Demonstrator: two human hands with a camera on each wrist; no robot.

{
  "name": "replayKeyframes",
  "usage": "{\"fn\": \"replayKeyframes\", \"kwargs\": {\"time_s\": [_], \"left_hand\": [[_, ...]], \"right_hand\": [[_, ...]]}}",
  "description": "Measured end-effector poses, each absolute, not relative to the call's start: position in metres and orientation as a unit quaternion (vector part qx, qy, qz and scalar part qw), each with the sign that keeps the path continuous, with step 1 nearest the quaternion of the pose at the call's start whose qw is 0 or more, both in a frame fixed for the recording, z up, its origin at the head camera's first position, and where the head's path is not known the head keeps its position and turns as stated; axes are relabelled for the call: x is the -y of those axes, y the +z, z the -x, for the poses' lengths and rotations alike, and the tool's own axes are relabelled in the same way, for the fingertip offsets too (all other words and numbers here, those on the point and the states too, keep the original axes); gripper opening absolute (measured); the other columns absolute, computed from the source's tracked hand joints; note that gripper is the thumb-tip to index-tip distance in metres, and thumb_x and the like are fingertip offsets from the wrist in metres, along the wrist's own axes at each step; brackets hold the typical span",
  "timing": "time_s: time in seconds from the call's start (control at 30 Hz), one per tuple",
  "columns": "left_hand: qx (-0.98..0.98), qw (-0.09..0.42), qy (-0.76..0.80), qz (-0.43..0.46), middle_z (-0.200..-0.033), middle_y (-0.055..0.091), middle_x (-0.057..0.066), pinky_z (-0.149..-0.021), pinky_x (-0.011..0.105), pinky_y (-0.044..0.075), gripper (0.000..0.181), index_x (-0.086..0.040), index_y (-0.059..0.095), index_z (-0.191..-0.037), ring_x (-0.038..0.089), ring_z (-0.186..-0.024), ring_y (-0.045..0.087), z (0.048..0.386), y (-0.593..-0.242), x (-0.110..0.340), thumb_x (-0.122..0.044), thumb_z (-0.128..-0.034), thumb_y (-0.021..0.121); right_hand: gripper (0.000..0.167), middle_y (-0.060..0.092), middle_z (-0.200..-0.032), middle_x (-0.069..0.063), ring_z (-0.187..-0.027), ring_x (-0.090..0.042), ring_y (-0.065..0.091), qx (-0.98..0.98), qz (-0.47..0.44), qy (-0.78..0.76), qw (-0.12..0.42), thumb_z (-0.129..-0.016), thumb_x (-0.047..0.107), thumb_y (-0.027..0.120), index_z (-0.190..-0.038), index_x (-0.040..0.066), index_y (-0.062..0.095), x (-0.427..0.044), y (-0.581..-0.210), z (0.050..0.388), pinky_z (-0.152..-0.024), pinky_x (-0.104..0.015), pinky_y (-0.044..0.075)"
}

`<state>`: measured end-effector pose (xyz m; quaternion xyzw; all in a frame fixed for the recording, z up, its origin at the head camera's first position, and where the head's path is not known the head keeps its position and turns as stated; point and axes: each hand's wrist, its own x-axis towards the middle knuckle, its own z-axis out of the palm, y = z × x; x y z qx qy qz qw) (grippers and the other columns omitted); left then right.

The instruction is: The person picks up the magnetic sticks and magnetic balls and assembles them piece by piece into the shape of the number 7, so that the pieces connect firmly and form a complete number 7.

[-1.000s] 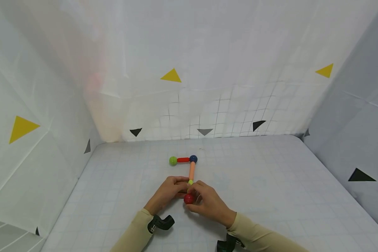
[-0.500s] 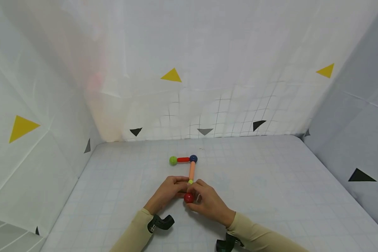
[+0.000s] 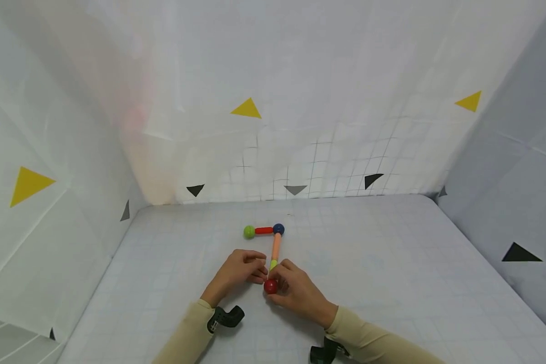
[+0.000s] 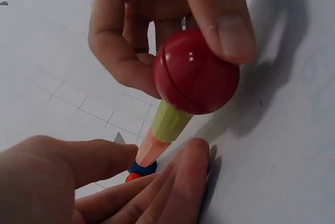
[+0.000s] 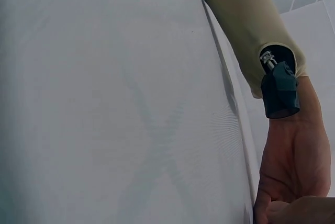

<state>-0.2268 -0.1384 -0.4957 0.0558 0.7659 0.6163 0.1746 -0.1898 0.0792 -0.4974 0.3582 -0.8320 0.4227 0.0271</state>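
Magnetic rods and balls form a bent chain on the table. It runs from a green ball [image 3: 249, 232] through a red rod [image 3: 264, 230] to a dark blue ball [image 3: 278, 229]. From there a peach rod [image 3: 276, 246] joins a yellow-green piece [image 3: 273, 264] leading to a red ball [image 3: 270, 286]. My right hand [image 3: 300, 293] pinches the red ball [image 4: 199, 72] between thumb and fingers. My left hand [image 3: 236, 273] lies just left of the rod, fingers loosely bent, holding nothing. In the left wrist view its thumb overlaps the peach rod [image 4: 152, 148]; contact there is unclear.
White sheet walls with yellow and black triangles surround the white table [image 3: 368, 263]. Both wrists carry dark cameras, one of them the left wrist camera [image 3: 227, 317]. The right wrist view mostly shows white cloth [image 5: 115, 93].
My left hand has come off the rod and shifted slightly left, its fingers looser. My right hand stays at the red ball, with the near end of the chain shifted slightly left.
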Motion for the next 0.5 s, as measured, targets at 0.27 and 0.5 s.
{"fn": "replayKeyframes", "kwargs": {"time_s": [0.27,0.5], "left_hand": [[-0.780,0.149,0.606,-0.039,-0.089,0.074,0.011,-0.069,0.033,0.063,0.029,0.002,0.068,-0.127,0.023,-0.073,0.072,0.2302,-0.5012,0.1403,-0.013,-0.1036,0.064],[-0.781,0.146,0.606,-0.040,-0.089,0.074,0.011,-0.069,0.033,0.063,0.027,0.003,0.068,-0.126,0.023,-0.074,0.072,0.2300,-0.5012,0.1404,-0.012,-0.1042,0.063]], "right_hand": [[0.037,0.057,-0.102,0.003,-0.081,-0.007,0.060,0.838,-0.361,0.409,0.028,-0.080,0.007,0.092,-0.107,0.011,0.066,-0.0777,-0.5030,0.1909,-0.070,-0.022,0.055],[0.039,0.056,-0.101,0.003,-0.080,-0.008,0.057,0.845,-0.358,0.396,0.027,-0.079,0.010,0.093,-0.107,0.012,0.066,-0.0760,-0.5060,0.1900,-0.068,-0.022,0.052]]}}
